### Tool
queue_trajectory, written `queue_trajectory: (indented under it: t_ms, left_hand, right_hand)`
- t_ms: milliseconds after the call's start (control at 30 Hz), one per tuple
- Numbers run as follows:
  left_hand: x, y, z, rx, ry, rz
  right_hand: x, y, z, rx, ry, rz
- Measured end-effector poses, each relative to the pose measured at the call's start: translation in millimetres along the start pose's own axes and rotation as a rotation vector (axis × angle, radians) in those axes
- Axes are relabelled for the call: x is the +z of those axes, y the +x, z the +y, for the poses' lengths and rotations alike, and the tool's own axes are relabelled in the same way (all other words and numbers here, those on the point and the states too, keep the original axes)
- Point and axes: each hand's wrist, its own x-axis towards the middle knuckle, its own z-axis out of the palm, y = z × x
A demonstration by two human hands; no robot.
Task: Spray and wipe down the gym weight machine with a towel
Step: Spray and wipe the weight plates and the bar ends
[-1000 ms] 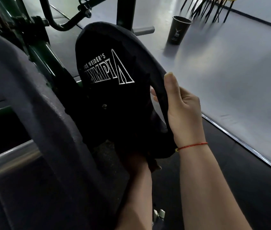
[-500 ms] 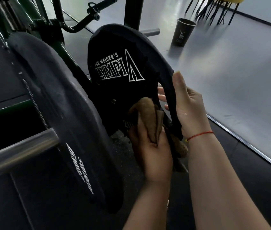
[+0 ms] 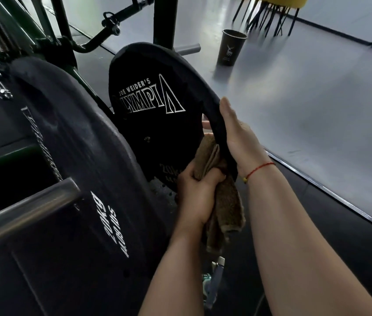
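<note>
My left hand (image 3: pixel 197 197) keeps its grip clamped on the brown towel (image 3: pixel 227 201), bunched against the lower edge of the black weight plate (image 3: pixel 155 115). My right hand (image 3: pixel 237 137) wraps its grip round that plate's rim, thumb on the near side, fingers behind. A dark paper cup (image 3: pixel 231 47) stands on the floor (image 3: pixel 305 99) beyond.

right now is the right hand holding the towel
No, the left hand grips the brown towel, while the right hand holds the weight plate's rim.
</note>
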Motion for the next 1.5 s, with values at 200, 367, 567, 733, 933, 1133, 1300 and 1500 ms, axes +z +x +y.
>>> queue_trajectory:
  t_ms: [200,367,567,733,933,1133,1300,1500]
  left_hand:
    - [-3,-10,-5,-0.113,-0.101,0.046]
    - [1,-23,-17,-0.228,-0.273,0.125]
    - [22,-44,2,0.084,-0.154,0.292]
    - [18,-46,10,0.265,0.147,0.367]
    - [10,-48,12,0.276,0.403,0.360]
    - [12,-56,33,0.322,0.576,0.331]
    - [9,-50,85,0.428,0.698,0.340]
    - [-12,-31,182,0.603,0.884,0.446]
  right_hand:
    - [-12,1,7,-0.021,-0.082,-0.130]
    - [-52,3,33,0.131,-0.227,-0.220]
    - [-95,-19,113,0.301,-0.706,-0.711]
    - [-68,-55,168,0.459,-0.826,-1.067]
    - [-24,-112,221,0.361,-0.802,-1.002]
    - [11,-125,247,0.190,-0.564,-0.571]
    - [5,-109,223,0.167,-0.319,-0.718]
    - [8,-87,145,0.251,0.013,-0.738]
